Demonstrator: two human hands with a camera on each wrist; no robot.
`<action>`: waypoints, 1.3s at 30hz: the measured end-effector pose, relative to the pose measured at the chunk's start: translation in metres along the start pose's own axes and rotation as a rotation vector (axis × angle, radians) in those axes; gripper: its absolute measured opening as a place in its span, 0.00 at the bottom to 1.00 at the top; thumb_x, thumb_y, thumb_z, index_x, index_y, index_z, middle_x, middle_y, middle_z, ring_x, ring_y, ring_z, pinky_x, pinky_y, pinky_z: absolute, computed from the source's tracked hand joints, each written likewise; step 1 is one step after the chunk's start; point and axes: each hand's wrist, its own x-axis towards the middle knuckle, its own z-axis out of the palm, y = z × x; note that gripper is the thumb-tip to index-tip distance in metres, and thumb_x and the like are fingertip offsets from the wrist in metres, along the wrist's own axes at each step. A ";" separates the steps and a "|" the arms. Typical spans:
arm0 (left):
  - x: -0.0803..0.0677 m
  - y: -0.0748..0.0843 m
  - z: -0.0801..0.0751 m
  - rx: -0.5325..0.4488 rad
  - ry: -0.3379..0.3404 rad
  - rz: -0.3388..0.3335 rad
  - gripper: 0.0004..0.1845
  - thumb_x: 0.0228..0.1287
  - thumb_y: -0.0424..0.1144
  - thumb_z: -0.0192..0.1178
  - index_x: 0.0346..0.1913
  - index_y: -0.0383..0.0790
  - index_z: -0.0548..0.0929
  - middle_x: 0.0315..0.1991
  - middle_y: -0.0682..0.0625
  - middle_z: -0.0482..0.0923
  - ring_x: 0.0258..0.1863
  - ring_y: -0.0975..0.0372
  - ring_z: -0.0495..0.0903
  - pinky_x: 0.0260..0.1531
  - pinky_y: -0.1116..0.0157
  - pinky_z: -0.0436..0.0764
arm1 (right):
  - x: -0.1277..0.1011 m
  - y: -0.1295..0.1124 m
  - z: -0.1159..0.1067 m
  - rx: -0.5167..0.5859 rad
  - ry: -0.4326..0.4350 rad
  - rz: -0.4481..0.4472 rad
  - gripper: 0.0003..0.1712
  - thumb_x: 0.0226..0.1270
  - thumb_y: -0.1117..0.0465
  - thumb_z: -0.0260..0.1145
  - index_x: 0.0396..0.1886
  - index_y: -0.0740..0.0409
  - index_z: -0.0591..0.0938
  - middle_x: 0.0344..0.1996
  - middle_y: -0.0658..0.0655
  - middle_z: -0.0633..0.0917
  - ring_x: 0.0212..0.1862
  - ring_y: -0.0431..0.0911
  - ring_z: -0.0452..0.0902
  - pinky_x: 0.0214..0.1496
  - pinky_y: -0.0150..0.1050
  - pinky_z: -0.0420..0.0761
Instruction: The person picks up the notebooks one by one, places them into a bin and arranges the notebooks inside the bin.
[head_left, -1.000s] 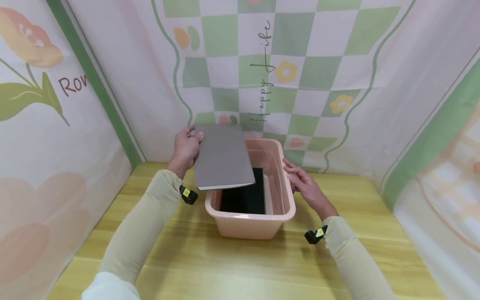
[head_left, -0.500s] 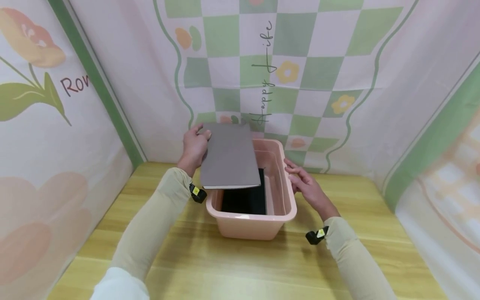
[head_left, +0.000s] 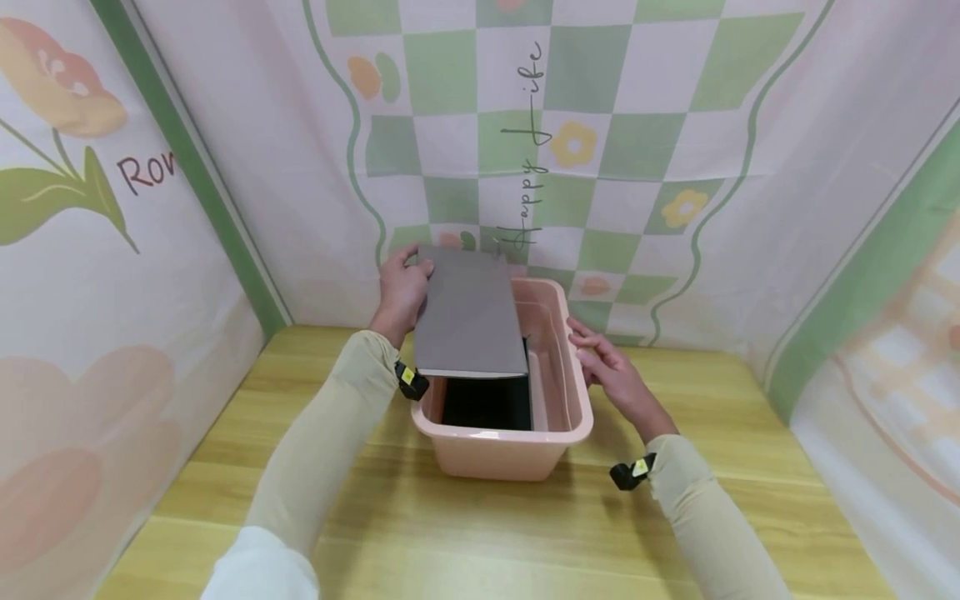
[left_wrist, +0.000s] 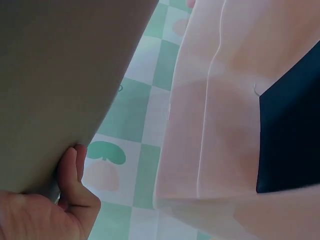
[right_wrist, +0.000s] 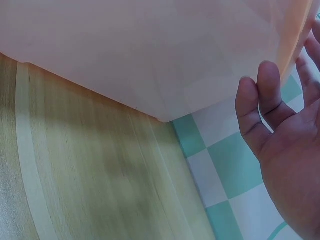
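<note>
A thin grey notebook (head_left: 471, 312), white page edges at its near end, lies over the left part of a pink plastic basin (head_left: 498, 457). My left hand (head_left: 402, 292) grips it by the left edge, thumb on top and fingers beneath; the left wrist view shows the notebook's underside with this hand (left_wrist: 70, 200). Inside the basin is a flat black rectangular thing (head_left: 487, 404), partly covered by the notebook in the head view. My right hand (head_left: 611, 367) touches the basin's right side at the rim with its fingers loosely bent, seen closer as a hand (right_wrist: 292, 130) in the right wrist view.
The basin stands on a wood-grain table (head_left: 450, 542). Close behind it hangs a curtain (head_left: 645, 142) with green checks and lettering. More printed cloth (head_left: 112, 333) closes off the left side, and another curtain (head_left: 885, 333) the right.
My left hand has moved right with the grey notebook, which now covers more of the basin and the black thing. The right hand and the basin have stayed in place.
</note>
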 end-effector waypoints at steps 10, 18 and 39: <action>0.007 -0.006 0.010 -0.014 -0.002 -0.001 0.28 0.74 0.34 0.57 0.75 0.43 0.70 0.76 0.45 0.67 0.73 0.55 0.70 0.73 0.57 0.71 | 0.000 0.002 0.000 0.011 0.001 -0.009 0.17 0.82 0.58 0.55 0.62 0.59 0.78 0.80 0.46 0.63 0.38 0.33 0.82 0.34 0.30 0.83; 0.011 -0.010 0.017 -0.007 -0.023 -0.016 0.27 0.74 0.35 0.57 0.74 0.46 0.72 0.77 0.47 0.66 0.75 0.56 0.68 0.73 0.57 0.70 | -0.001 0.003 0.000 0.006 0.004 -0.008 0.18 0.82 0.58 0.55 0.63 0.63 0.76 0.80 0.45 0.64 0.41 0.33 0.83 0.33 0.30 0.83; 0.014 -0.017 0.040 0.042 -0.060 -0.039 0.28 0.74 0.36 0.55 0.75 0.54 0.72 0.79 0.52 0.63 0.51 0.60 0.74 0.38 0.68 0.71 | 0.004 0.003 -0.001 0.002 0.010 -0.029 0.16 0.81 0.61 0.56 0.60 0.65 0.78 0.80 0.58 0.63 0.27 0.36 0.79 0.30 0.31 0.83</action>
